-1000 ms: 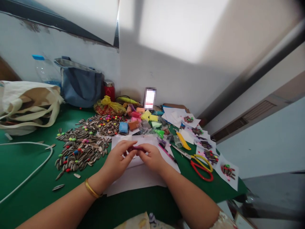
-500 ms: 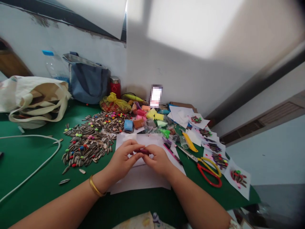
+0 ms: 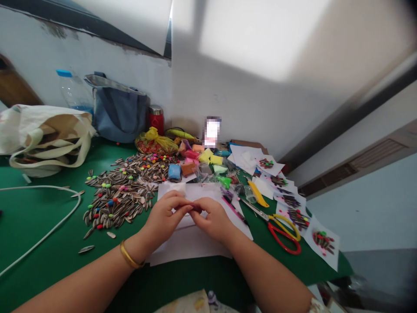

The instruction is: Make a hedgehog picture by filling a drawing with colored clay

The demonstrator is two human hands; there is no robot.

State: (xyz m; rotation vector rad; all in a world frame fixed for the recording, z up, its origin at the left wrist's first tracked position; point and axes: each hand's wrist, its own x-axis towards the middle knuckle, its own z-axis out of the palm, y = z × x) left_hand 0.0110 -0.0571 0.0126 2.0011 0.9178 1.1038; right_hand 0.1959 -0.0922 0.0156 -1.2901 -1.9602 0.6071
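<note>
At the far left of the desk (image 3: pixel 42 226), we see a cream bag (image 3: pixel 50 163) standing toward the back edge, with a white cable (image 3: pixel 72 212) curving across the surface in front of it. Next, a wide heap of seeds (image 3: pixel 122 200) spreads left of the middle.

Our left arm (image 3: pixel 86 271) comes in over the near edge, slanting up to the right, a gold bangle (image 3: pixel 130 257) round the wrist. Our left hand (image 3: pixel 163 217) is bent inward, its back up, with thumb and fingertips pinched together on a small dark reddish lump (image 3: pixel 197 206). That lump sits between both hands, above the paper (image 3: pixel 202 245) in the middle of the desk's near part; our fingers hide most of it.

Our right hand (image 3: pixel 211 219) mirrors the left, curled around the lump's other side with thumb below. From it our right arm (image 3: pixel 270 271) slants back down to the near edge. Beyond lie a pink pen (image 3: pixel 235 208), a yellow cutter (image 3: pixel 259 194) and scissors (image 3: pixel 283 245); cards (image 3: pixel 329 259) line the right edge down toward the near right corner.
</note>
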